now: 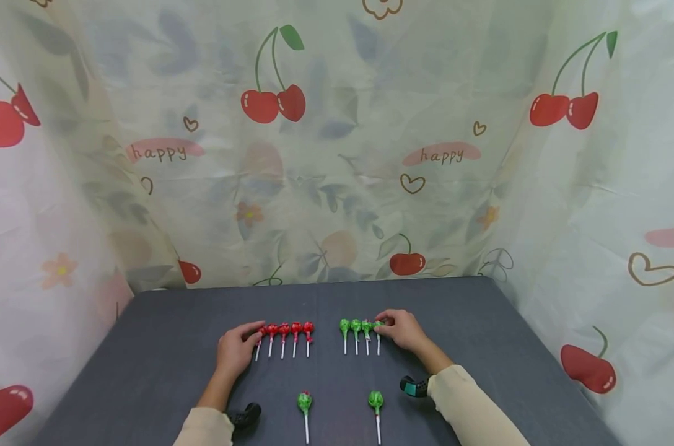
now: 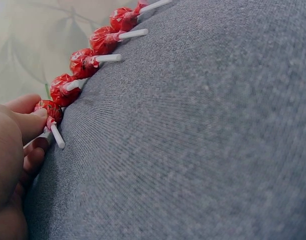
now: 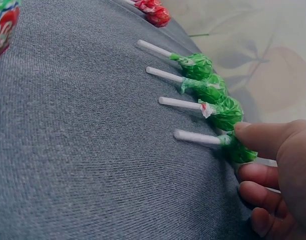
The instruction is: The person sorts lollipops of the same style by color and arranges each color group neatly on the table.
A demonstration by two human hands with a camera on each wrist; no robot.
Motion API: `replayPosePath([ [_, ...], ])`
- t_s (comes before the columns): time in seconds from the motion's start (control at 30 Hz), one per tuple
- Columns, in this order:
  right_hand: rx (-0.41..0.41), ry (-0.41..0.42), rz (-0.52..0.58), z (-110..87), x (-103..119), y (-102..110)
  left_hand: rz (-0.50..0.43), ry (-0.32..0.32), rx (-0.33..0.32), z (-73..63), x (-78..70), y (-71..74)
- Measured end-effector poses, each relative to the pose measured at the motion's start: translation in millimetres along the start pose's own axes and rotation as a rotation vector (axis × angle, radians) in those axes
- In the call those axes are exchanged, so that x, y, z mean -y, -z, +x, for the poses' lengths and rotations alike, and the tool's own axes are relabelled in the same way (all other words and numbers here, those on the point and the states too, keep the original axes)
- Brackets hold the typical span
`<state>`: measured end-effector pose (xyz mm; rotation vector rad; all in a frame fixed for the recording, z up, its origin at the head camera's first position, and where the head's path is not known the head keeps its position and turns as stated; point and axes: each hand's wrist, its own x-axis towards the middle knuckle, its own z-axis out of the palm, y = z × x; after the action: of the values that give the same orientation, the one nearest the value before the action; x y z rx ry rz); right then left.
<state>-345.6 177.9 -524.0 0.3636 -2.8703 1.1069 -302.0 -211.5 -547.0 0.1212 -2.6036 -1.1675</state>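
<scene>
At the left end of a row of red-wrapped lollipops, my left hand pinches the outermost red lollipop by its head between thumb and fingers. Its white stick points toward the front of the table. To the right lies a row of green-wrapped lollipops. My right hand pinches the head of the green lollipop at that row's right end, and the fingers partly cover its wrapper. All sticks in both rows point roughly toward me.
Two more green lollipops lie nearer the front, one left and one right, between my forearms. The dark grey cloth-covered table ends at a printed curtain behind and at the sides. Dark bands sit at my wrists.
</scene>
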Motion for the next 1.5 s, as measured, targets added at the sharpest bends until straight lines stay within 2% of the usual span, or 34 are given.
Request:
replayPosePath([
  [0.3,-0.011,-0.008,0.024,-0.6,-1,0,0.016,0.003,-0.008,0.1,-0.4,0.0],
  [0.73,0.035,0.011,0.008,3.5,-3,3,0.022,-0.006,-0.013,-1.0,-0.8,0.5],
  [1.1,0.046,0.0,0.08,0.3,-1,9,0.017,0.004,-0.002,-0.3,-1.3,1.1],
  [1.27,0.013,-0.021,0.117,-2.3,-3,12,0.006,-0.003,0.009,-0.2,-1.0,1.9],
  [1.5,-0.048,0.017,0.158,-18.5,-1,13,-0.001,0.007,0.013,-0.3,-1.5,2.1],
])
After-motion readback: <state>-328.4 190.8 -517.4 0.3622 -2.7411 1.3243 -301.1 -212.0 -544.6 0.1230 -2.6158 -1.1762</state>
